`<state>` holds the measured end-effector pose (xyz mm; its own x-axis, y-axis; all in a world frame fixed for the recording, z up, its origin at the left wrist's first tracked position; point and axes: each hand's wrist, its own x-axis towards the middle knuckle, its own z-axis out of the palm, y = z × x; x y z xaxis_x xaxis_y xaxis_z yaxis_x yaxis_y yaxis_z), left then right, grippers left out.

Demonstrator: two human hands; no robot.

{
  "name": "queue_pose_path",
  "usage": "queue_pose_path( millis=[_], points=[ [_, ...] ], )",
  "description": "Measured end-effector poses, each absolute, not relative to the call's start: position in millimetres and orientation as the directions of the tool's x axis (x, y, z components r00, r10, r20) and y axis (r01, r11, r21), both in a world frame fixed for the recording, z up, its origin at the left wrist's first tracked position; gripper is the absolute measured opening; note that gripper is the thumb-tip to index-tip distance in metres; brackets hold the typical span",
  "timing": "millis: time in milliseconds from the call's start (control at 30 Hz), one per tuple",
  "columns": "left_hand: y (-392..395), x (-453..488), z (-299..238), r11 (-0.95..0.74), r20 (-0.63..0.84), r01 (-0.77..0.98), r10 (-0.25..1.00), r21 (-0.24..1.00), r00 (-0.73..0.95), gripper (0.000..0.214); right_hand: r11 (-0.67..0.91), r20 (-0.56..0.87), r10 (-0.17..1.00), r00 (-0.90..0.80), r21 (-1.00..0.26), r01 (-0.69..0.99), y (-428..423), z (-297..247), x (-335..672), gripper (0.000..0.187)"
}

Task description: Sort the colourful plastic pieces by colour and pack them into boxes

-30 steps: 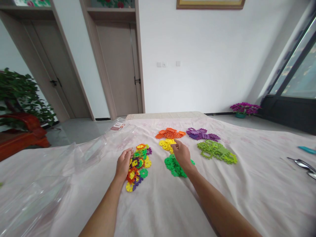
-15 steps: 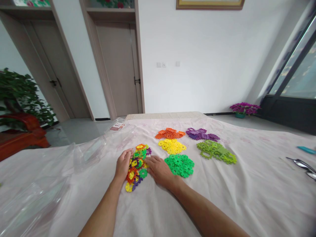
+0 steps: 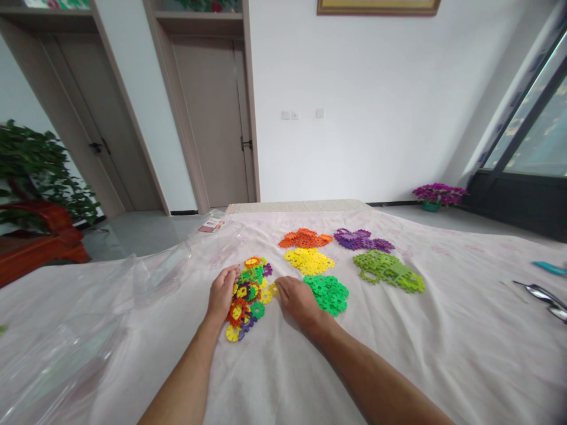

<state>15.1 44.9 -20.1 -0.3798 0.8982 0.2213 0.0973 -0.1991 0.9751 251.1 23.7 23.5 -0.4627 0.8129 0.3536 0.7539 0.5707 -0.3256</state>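
A mixed pile of coloured snowflake-shaped plastic discs [image 3: 248, 289] lies on a pale pink cloth [image 3: 398, 354]. My left hand [image 3: 221, 294] rests flat against the pile's left edge, fingers stretched out. My right hand [image 3: 297, 300] sits just right of the pile, its fingertips pinching a yellow disc [image 3: 273, 289]. Sorted heaps lie beyond: orange discs [image 3: 305, 238], yellow discs [image 3: 309, 260], purple discs [image 3: 361, 240], dark green discs [image 3: 328, 293] and light green discs [image 3: 388, 271].
Crumpled clear plastic bags [image 3: 150, 274] lie left of the pile. Metal tools [image 3: 543, 295] and a teal handle [image 3: 549, 268] sit at the right edge. Past the cloth are doors, a potted plant [image 3: 35, 171] and purple flowers [image 3: 438, 193].
My right hand left the yellow heap, came back to the mixed pile and now pulls a yellow disc a little to the right. My left hand has stayed put.
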Motion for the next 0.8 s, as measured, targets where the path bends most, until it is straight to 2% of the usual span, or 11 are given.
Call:
queue_pose_path(
  millis=[100, 200, 267, 333, 400, 500, 567, 633, 800],
  points=[
    [42.6, 16.1, -17.9, -0.209, 0.218, 0.066, 0.897, 0.976, -0.385, 0.039, 0.469, 0.395, 0.875, -0.28, -0.541, 0.698, 38.9, 22.0, 258.8, 0.03],
    [41.2, 16.7, -16.1, -0.219, 0.221, 0.049, 0.895, 0.974, -0.388, 0.041, 0.275, 0.324, 0.946, 0.016, -0.827, 0.491, 61.5, 21.0, 272.6, 0.031],
    [41.5, 16.8, -15.7, -0.216, 0.218, 0.048, 0.896, 0.975, -0.387, 0.041, 0.192, 0.272, 0.943, 0.19, -0.914, 0.358, 74.2, 18.6, 282.8, 0.038],
    [42.5, 16.8, -16.0, -0.215, 0.217, 0.05, 0.897, 0.975, -0.384, 0.041, 0.199, 0.309, 0.912, 0.27, -0.908, 0.367, 78.8, 14.3, 289.3, 0.04],
    [43.7, 16.7, -17.1, -0.215, 0.22, 0.056, 0.897, 0.975, -0.382, 0.04, 0.28, 0.409, 0.89, 0.202, -0.839, 0.466, 72.5, 10.1, 288.1, 0.033],
    [44.5, 16.4, -19.2, -0.216, 0.227, 0.071, 0.898, 0.974, -0.377, 0.039, 0.523, 0.507, 0.841, -0.19, -0.672, 0.524, 47.2, 9.4, 270.9, 0.026],
    [44.1, 16.1, -20.2, -0.215, 0.23, 0.081, 0.899, 0.973, -0.374, 0.037, 0.662, 0.486, 0.749, -0.451, -0.575, 0.48, 27.9, 14.1, 254.7, 0.027],
    [43.3, 16.0, -20.4, -0.215, 0.233, 0.09, 0.9, 0.972, -0.369, 0.036, 0.739, 0.444, 0.67, -0.595, -0.48, 0.473, 13.0, 20.9, 241.3, 0.027],
    [42.1, 16.2, -19.0, -0.203, 0.225, 0.099, 0.902, 0.974, -0.369, 0.034, 0.803, 0.318, 0.594, -0.739, -0.282, 0.524, 1.8, 32.1, 232.5, 0.034]
  ],
)
